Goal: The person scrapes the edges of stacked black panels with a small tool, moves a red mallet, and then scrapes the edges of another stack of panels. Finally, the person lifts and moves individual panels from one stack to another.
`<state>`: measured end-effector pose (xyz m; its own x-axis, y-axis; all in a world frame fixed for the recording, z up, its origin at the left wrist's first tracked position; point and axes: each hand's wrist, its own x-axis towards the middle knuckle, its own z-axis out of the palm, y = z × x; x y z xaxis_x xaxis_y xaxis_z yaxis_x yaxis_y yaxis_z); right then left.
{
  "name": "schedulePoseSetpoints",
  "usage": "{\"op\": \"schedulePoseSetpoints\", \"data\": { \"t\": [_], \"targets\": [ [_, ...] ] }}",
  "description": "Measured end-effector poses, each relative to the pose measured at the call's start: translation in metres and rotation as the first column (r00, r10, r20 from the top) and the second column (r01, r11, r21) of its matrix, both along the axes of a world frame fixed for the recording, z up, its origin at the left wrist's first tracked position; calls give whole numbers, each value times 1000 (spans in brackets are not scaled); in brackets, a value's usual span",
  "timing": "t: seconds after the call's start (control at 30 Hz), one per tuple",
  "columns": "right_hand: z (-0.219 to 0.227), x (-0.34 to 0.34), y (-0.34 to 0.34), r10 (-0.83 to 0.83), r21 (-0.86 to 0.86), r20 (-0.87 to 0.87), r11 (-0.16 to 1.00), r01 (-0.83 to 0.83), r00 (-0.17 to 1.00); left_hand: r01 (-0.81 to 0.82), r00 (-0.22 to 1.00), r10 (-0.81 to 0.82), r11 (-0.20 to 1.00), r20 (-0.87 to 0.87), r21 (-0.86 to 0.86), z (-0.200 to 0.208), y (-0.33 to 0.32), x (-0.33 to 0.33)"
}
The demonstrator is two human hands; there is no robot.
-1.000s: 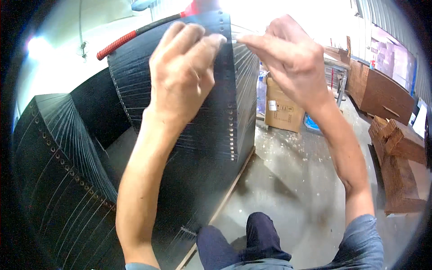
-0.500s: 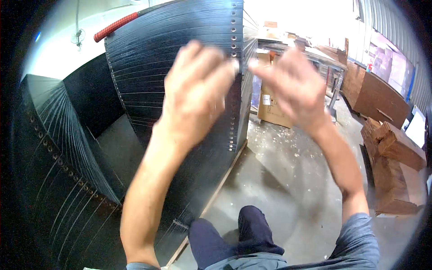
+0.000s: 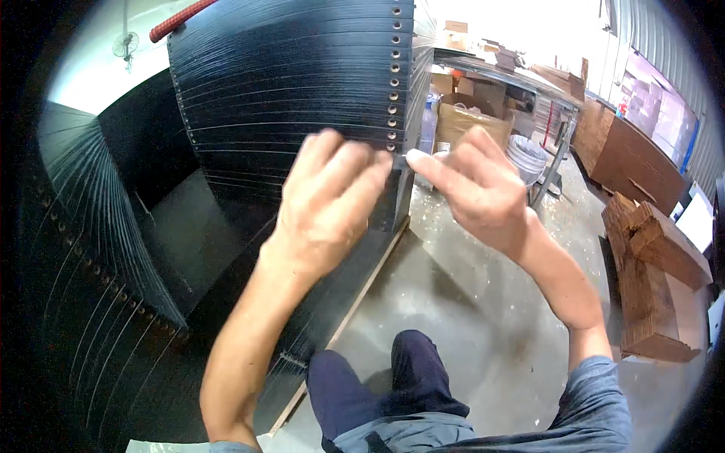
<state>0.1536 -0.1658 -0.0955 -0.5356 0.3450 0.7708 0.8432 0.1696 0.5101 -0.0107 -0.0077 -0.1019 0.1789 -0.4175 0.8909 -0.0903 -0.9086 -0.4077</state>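
Observation:
A tall stack of thin black boards (image 3: 302,83) with a row of small holes along its right edge stands in front of me. My left hand (image 3: 328,200) lies with fingers curled against the stack's front, near the holed edge. My right hand (image 3: 472,189) is beside it, thumb and forefinger pinching something small and pale at the edge of a board; what it is cannot be made out. The two hands almost touch at the fingertips.
More black boards (image 3: 83,249) fan out at the left. A wooden strip (image 3: 355,309) runs along the stack's foot on the concrete floor (image 3: 468,325). Cardboard boxes (image 3: 464,117), a white bucket (image 3: 529,155) and stacked brown panels (image 3: 653,287) stand at the right.
Both hands have come down the holed edge of the stack from near its top. The view has tilted lower, showing more floor and my legs.

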Motion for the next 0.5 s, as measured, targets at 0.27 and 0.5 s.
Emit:
{"op": "schedulePoseSetpoints", "data": {
  "t": [0.27, 0.5],
  "targets": [
    [80, 12, 24, 7, 276, 242, 958, -76, 970, -58, 968, 10, 982, 252, 182, 74, 19, 6],
    [-57, 11, -4, -6, -43, -4, 999, 6, 1000, 5, 997, -10, 998, -80, -65, -53, -5, 5]
  ]
}}
